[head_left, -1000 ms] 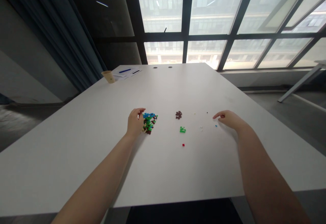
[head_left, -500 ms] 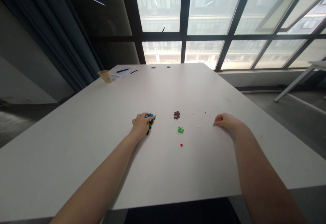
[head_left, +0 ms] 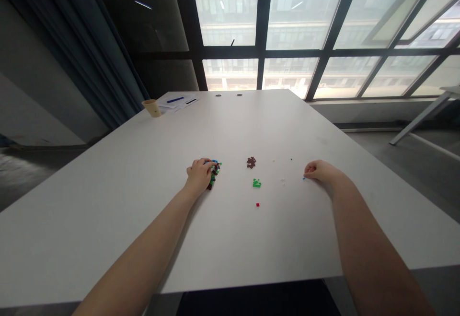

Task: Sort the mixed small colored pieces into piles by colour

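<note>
My left hand (head_left: pixel 200 172) rests at the left side of a pile of mixed small toy bricks (head_left: pixel 214 171), blue, green, brown and black. Its fingers are bent together over the pile's upper part, and what lies under the fingertips is hidden. Well to the right, my right hand (head_left: pixel 316 169) has its fingers pinched low over the table, with a tiny blue brick (head_left: pixel 304 178) at the fingertips. Between the hands lie a cluster of brown bricks (head_left: pixel 251 162), a group of green bricks (head_left: pixel 256 183) and a red brick (head_left: pixel 258 204).
Tiny white pieces (head_left: pixel 283 180), a pale yellowish piece (head_left: pixel 273 160) and a dark piece (head_left: pixel 291 159) lie left of my right hand. A paper cup (head_left: pixel 152 108) and papers (head_left: pixel 176 101) with pens stand far left on the white table (head_left: pixel 223 249).
My left index finger, stretched across the pile before, has drawn back and bent, so more of the bricks shows. My right hand stays low with the blue brick. The view has shifted slightly.
</note>
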### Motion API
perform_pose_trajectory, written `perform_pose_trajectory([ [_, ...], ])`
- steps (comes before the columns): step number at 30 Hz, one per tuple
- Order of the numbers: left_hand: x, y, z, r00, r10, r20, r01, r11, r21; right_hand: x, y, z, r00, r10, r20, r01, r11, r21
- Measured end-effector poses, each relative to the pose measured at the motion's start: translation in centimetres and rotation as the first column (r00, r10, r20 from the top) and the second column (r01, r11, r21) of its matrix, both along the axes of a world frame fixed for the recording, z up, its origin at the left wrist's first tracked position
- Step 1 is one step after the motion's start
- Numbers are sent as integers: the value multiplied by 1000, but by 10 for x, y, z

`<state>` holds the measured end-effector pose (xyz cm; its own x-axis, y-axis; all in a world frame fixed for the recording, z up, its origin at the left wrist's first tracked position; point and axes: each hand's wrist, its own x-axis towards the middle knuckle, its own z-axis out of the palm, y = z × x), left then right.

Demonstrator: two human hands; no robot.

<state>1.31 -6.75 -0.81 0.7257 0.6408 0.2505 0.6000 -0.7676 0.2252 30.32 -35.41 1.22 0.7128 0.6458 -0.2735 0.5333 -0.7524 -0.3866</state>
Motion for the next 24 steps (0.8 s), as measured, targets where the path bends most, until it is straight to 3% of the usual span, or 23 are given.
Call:
perform_pose_trajectory([
  [4, -1, 1, -2, 999, 32, 24, -33, 999, 9, -3, 1, 1, 996, -27, 82, 21, 997, 71],
  [10, 0, 2, -4, 1000, -24, -10, 25, 1000, 13, -12, 12, 9, 967, -70, 244, 25, 983, 183],
  [24, 4, -11, 0, 998, -59, 31, 57, 996, 73, -34, 22, 17, 963, -77, 257, 17, 973, 231],
])
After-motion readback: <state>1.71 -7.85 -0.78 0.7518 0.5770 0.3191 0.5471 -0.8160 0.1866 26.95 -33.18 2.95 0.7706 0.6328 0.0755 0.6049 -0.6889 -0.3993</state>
